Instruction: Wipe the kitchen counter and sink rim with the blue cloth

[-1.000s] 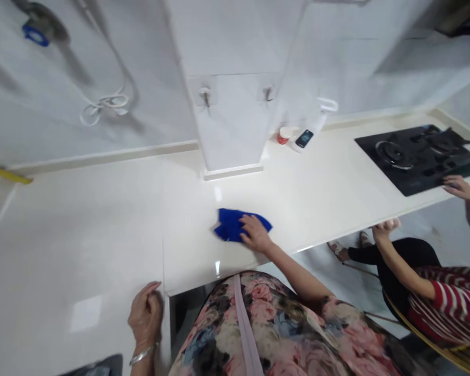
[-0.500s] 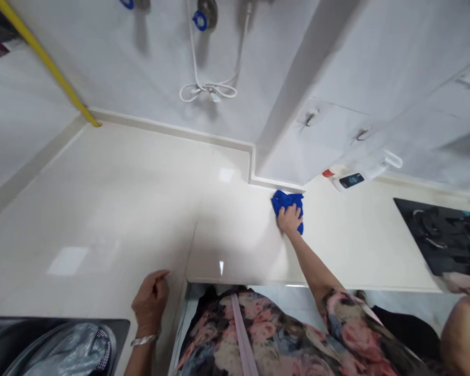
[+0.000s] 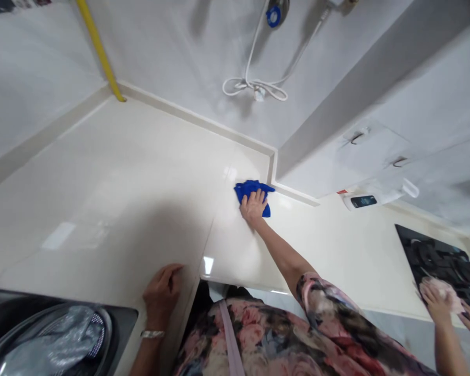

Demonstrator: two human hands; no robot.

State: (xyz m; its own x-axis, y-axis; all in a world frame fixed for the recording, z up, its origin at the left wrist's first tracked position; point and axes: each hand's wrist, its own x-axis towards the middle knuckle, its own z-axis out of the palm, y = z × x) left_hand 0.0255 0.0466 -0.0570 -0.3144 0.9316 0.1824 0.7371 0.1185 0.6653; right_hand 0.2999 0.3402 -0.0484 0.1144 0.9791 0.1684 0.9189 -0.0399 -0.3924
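A blue cloth (image 3: 250, 189) lies on the cream countertop (image 3: 121, 177), right at the foot of a white wall column (image 3: 337, 167). My right hand (image 3: 254, 207) presses flat on the cloth, fingers spread over it, arm stretched far forward. Back at the counter's near edge, my left hand (image 3: 162, 292) rests with its fingers curled against the surface and holds nothing; a metal bangle sits on that wrist.
A steel sink (image 3: 50, 334) lies at the lower left. A black gas hob (image 3: 442, 261) is at the right, where another person's hands (image 3: 442, 300) hold a pink cloth. A phone (image 3: 362, 201) lies by the column. A yellow pipe (image 3: 100, 49) and a white cord (image 3: 254, 89) run on the wall.
My right hand has pushed the blue cloth away from me and leftward, up to the corner of the column. The view has swung left, and the sink has come into sight.
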